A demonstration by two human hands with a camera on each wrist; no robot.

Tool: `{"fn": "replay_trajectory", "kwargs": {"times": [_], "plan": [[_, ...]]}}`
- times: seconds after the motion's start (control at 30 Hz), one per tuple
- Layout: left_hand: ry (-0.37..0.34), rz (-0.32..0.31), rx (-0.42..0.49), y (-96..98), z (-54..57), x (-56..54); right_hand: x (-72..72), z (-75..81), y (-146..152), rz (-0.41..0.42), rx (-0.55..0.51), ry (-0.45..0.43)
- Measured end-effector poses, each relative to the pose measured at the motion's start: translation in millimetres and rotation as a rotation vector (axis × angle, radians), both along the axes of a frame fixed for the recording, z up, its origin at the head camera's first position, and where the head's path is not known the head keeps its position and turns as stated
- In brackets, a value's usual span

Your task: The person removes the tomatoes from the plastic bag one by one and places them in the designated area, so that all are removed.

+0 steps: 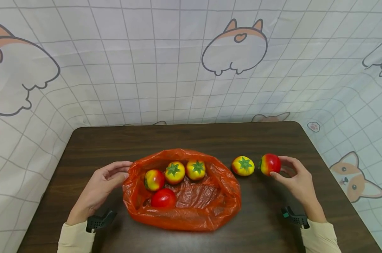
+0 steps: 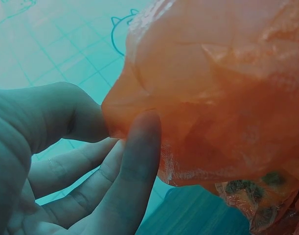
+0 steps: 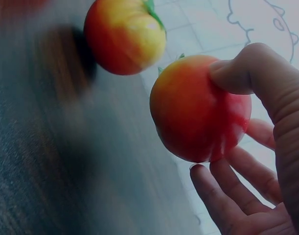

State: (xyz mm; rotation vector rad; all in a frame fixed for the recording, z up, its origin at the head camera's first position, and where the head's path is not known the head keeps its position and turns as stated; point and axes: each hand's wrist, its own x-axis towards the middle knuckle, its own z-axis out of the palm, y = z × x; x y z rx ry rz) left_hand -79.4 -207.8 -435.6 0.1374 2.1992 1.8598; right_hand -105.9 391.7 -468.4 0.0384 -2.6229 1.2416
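Observation:
My left hand (image 1: 103,183) pinches the left rim of an orange-red plastic bag (image 1: 207,219) between thumb and fingers, as the left wrist view also shows. The bag lies on the table with its mouth spread wide. Inside it, toward the left and back, are several red-and-yellow tomatoes, one of them mostly red (image 1: 163,198). To the right of the bag, my right hand (image 1: 297,179) holds a tomato (image 3: 198,110) by its sides with thumb and fingertips. Its green-leafed end faces left. Another tomato (image 1: 243,166) sits between that one and the bag.
The dark wooden table (image 1: 93,146) has rounded far corners. Behind it and at both sides hangs a white gridded cloth (image 1: 165,52) with cartoon dog prints. Black straps (image 1: 100,221) with small devices sit on both wrists.

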Motion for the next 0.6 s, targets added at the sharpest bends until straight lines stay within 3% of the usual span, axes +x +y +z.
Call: {"fn": "replay_trajectory", "kwargs": {"times": [0.6], "plan": [[-0.005, 0.005, 0.005, 0.5, 1.1, 1.0, -0.2, -0.6, 1.8, 0.037, 0.133, -0.068]]}}
